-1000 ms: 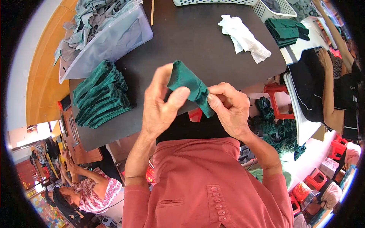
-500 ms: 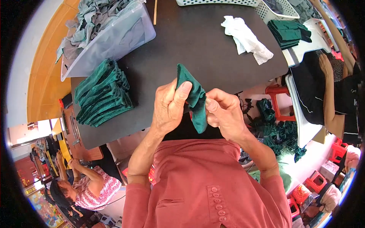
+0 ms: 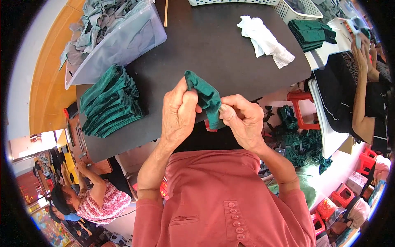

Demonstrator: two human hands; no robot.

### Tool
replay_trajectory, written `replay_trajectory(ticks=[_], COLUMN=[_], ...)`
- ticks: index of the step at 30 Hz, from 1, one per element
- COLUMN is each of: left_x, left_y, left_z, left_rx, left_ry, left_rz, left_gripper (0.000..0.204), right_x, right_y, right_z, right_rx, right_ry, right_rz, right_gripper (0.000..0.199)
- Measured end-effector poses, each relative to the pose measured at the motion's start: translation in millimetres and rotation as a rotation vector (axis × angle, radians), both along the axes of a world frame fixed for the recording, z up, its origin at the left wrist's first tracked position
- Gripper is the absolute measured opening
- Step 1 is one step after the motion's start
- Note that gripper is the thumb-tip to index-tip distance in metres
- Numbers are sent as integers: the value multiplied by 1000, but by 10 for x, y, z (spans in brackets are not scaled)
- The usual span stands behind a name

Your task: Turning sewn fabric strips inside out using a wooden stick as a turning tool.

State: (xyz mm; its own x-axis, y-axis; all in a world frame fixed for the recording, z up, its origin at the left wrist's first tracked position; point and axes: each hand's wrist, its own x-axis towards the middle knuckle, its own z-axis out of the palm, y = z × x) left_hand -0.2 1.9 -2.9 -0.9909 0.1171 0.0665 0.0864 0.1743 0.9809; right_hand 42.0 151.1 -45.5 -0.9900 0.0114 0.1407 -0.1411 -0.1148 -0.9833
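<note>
Between my two hands, in front of my body at the table's near edge, is a small dark green velvet cloth piece [image 3: 204,91], bunched and creased along its length. My left hand [image 3: 179,109] is closed on its upper left end, thumb bent. Some of those fingers are hidden by the cloth. With thumb and forefinger, my right hand [image 3: 243,119] pinches the right edge lower down. On the table to my left lies a stack of similar green velvet pieces [image 3: 110,101]. A crumpled white cloth [image 3: 267,41] rests at the far right.
A clear plastic bin [image 3: 140,45] heaped with grey-green cloth stands at the far left of the dark table [image 3: 193,45]. White baskets [image 3: 298,12] and folded green cloth [image 3: 310,35] are at the far right. Co-workers sit at left and right. A red stool [image 3: 302,111] stands beside the table.
My left thumb has bent down off the front of the green cloth, and the left hand has shifted slightly left. The cloth's lower end has drawn up, while the right hand keeps its pinch.
</note>
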Motion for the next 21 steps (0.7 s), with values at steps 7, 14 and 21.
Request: replay_trajectory(ticks=[7, 14, 21], left_x=[-38, -36, -36], left_y=[-71, -91, -26], left_z=[19, -45, 45], left_rx=[-121, -152, 146], left_ry=[-71, -55, -192], left_rz=[-91, -65, -61], left_gripper=[26, 29, 24], right_x=[-70, 10, 6], right_y=[82, 19, 19], right_z=[86, 105, 91], right_rx=[-271, -204, 191], right_ry=[-223, -199, 133], right_rz=[195, 146, -55], right_gripper=[18, 18, 8])
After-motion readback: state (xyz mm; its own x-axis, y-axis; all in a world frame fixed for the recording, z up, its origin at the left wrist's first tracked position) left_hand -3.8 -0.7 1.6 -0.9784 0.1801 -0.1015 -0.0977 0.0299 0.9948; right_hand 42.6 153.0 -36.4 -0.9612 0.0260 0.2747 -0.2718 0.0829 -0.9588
